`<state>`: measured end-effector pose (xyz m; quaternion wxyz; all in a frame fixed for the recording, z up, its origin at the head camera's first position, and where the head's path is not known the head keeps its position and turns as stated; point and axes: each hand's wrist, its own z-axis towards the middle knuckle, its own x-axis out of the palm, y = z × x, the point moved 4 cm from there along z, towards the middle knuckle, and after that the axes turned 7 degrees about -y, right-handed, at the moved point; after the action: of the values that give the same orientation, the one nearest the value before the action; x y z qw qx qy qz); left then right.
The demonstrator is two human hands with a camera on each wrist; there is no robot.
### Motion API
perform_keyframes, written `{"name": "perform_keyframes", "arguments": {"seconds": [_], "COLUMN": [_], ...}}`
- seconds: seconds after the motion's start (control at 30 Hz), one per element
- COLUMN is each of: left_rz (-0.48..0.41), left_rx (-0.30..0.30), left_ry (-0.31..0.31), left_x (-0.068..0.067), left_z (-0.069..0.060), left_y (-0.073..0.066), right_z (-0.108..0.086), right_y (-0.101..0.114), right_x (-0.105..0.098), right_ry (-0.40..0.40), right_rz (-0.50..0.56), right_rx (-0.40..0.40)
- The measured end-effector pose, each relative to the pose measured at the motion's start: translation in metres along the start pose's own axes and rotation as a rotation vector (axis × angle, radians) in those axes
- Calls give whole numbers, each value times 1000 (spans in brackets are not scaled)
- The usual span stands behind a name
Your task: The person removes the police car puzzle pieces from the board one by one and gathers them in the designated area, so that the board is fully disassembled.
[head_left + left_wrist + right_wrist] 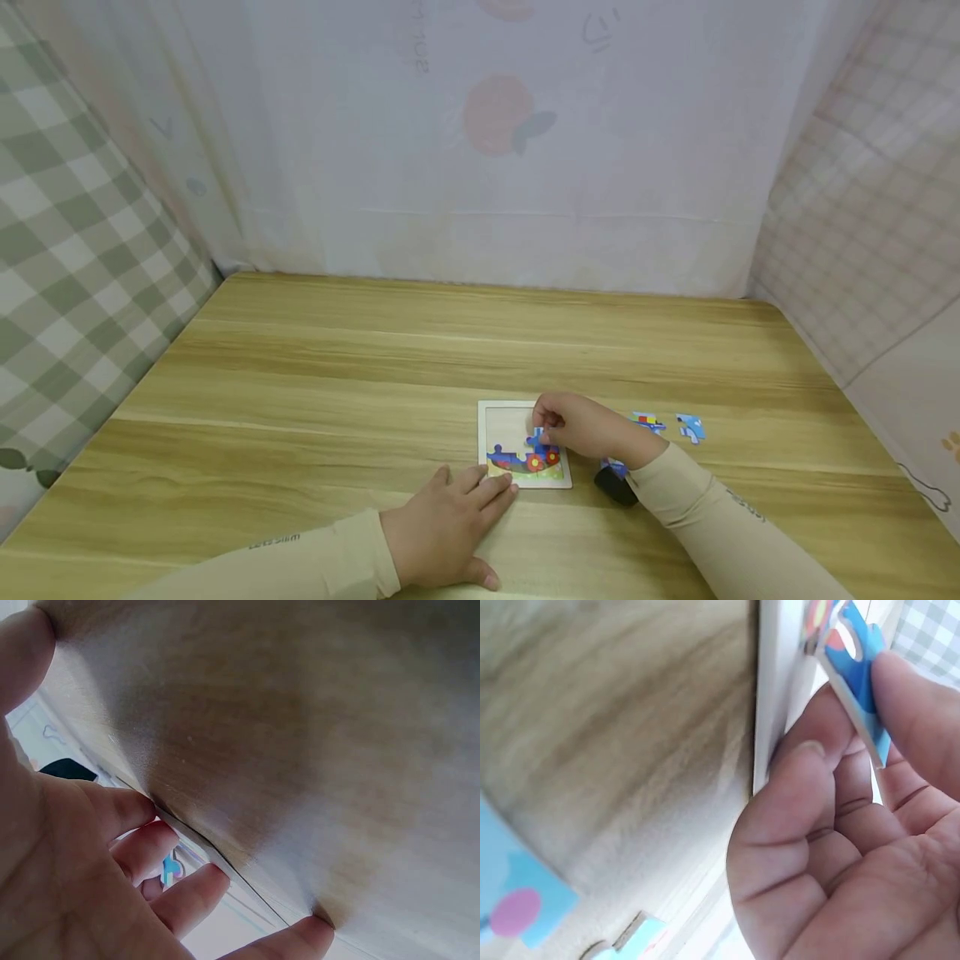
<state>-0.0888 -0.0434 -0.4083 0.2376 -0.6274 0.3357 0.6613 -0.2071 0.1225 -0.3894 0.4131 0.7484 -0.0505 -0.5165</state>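
Observation:
A square puzzle tray (482, 433) with a pale rim lies on the wooden table. Joined pieces (517, 463) with blue, red and green printing fill its near part, and bare backing shows at the far left. Over the tray's right side, my right hand (588, 429) pinches a blue puzzle piece (864, 694) between thumb and index finger, tilted in the right wrist view. My left hand (450, 525) rests with spread fingers at the tray's near left corner, fingertips touching the rim. Its palm and fingers (191, 900) fill the left wrist view's lower left.
Loose puzzle pieces lie right of the tray: one (648, 421) beyond the right wrist, a light blue one (692, 427) farther right, another (615, 465) partly hidden. A black object (617, 487) is at the right wrist. Hanging cloth (487, 183) borders the table (337, 358).

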Motion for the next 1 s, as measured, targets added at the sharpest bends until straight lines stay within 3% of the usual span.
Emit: {"name": "perform_keyframes", "arguments": {"seconds": [0.47,1.0], "left_rz": [0,-6], "left_rx": [3,23], "left_ry": [-25,-37], "left_x": [0,-1], "left_z": [0,-1], "left_y": [-1,-1], "right_z": [-14,-49], "right_y": [-4,-29], "right_x": [-21,-61], "right_ry": [-79,-188], "right_rz": [40,60], "right_rx": [8,-7]}}
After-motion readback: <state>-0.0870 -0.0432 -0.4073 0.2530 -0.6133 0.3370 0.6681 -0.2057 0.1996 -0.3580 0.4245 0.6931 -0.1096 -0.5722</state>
